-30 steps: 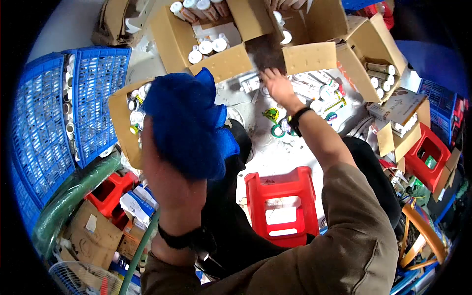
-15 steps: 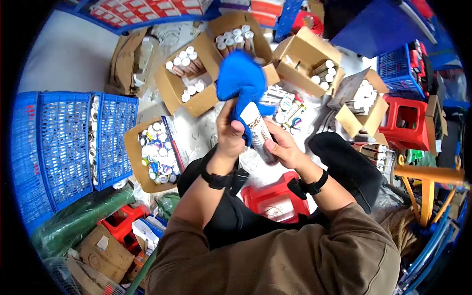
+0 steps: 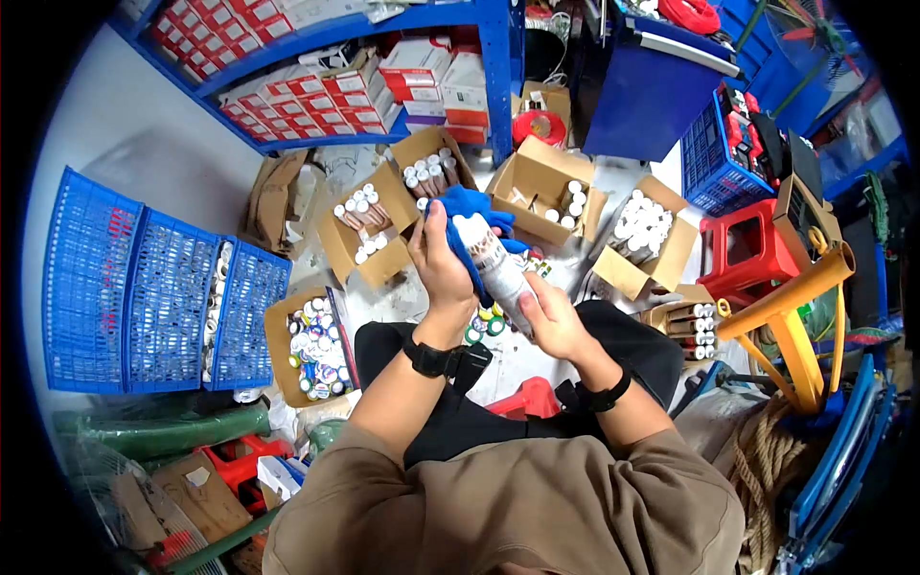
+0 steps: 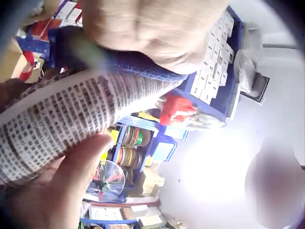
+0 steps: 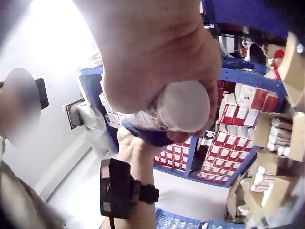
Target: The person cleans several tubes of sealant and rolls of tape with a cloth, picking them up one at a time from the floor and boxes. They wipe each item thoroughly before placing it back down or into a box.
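A printed tube (image 3: 500, 271) with a white top is held tilted in front of the body. The left hand (image 3: 445, 264) presses a blue cloth (image 3: 464, 203) against its upper side. Around the lower part curls the right hand (image 3: 556, 321). In the left wrist view, rows of small print cover the tube (image 4: 62, 114), with the cloth (image 4: 128, 64) between it and the left hand (image 4: 152, 28). The right wrist view shows the tube's round pale end (image 5: 183, 106) in the grip of the right hand (image 5: 157, 57).
Cardboard boxes of tubes (image 3: 364, 216) stand beyond the hands, and a box of caps or lids (image 3: 318, 350) is at the left. Blue crates (image 3: 172, 287) line the left side. A red stool (image 3: 532, 397) is between the legs; a yellow frame (image 3: 791, 326) stands at the right.
The right hand went from the floor items to the tube, now held with the left hand's cloth around its side. Since half a second ago, the head view has tilted up, showing more shelving.
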`<state>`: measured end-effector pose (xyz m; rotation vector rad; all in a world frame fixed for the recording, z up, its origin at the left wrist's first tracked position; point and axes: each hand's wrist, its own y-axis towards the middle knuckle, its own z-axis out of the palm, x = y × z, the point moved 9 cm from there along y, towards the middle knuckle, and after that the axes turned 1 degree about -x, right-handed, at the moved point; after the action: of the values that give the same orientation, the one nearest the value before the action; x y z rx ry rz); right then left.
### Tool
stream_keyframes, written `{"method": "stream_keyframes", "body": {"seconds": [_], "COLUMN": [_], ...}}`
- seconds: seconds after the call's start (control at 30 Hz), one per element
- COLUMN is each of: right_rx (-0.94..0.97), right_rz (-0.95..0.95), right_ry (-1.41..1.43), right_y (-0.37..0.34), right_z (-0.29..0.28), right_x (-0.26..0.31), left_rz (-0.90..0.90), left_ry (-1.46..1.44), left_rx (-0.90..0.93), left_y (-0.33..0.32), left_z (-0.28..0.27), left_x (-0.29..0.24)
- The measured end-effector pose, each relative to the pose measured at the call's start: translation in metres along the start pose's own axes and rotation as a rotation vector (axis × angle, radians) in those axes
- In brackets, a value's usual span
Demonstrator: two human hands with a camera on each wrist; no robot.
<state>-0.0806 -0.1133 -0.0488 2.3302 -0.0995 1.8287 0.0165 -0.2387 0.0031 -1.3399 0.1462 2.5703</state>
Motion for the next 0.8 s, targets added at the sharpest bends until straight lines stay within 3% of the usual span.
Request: {"method": "stream_keyframes", "body": {"seconds": [0.1,0.13,0.2,0.27,0.33,0.37,0.4,0.47,0.5,0.53,0.6,0.67,0.73,0.77,0.8], "right_rx": [0.106,0.165,0.221,0.342,0.39,0.393,0.324,0.095,-0.1,-0.292,-0.346,-0.627,-0.609,-0.66,-0.707], "right_rz": [-0.077,-0.095,-0.032,0.124,0.176,0.17,0.089,-0.016,-0.183,-0.348,-0.357,-0.431,-0.456,-0.541,-0.627], "right_ry": [0.28,0.407,0.725,0.724,0.778,0.766,0.666,0.423,0.153,-0.12,-0.142,-0.397,-0.487,-0.563,-0.64], "right_y": [-0.027,-0.035,-0.051,-0.067,-0.079,-0.081,-0.079,-0.074,-0.07,-0.073,-0.076,-0.091,-0.093,-0.099,-0.106], "right_z": [-0.005,-0.006,-0.008,-0.006,-0.009,-0.011,-0.018,-0.028,-0.037,-0.044,-0.041,-0.049,-0.043,-0.039,-0.033], "right_x": [0.0,0.005,0.018,0.005,0.008,0.015,0.027,0.042,0.058,0.078,0.093,0.124,0.134,0.14,0.147], "left_rz": [-0.149,-0.091,-0.046,0.024,0.148,0.192,0.204,0.52,0.634,0.626,0.76,1.026,1.204,1.155,1.235], "left_ry": [-0.113,0.005,-0.113,-0.023,0.149,0.066,0.06,0.257,0.337,0.291,0.366,0.889,1.029,1.133,1.197], "left_rx": [0.329,0.318,0.475,0.628,0.623,0.641,0.643,0.337,0.177,0.156,0.207,0.409,0.392,0.409,0.373], "left_y": [-0.029,-0.03,-0.081,-0.106,-0.122,-0.131,-0.133,-0.133,-0.129,-0.131,-0.135,-0.165,-0.188,-0.19,-0.191], "left_z": [0.038,0.019,0.066,0.071,0.072,0.096,0.1,0.078,0.059,0.057,0.058,0.076,0.086,0.087,0.089], "left_x": [0.009,0.027,-0.004,-0.005,-0.014,-0.035,-0.036,-0.056,-0.055,-0.063,-0.082,-0.098,-0.106,-0.108,-0.118]}}
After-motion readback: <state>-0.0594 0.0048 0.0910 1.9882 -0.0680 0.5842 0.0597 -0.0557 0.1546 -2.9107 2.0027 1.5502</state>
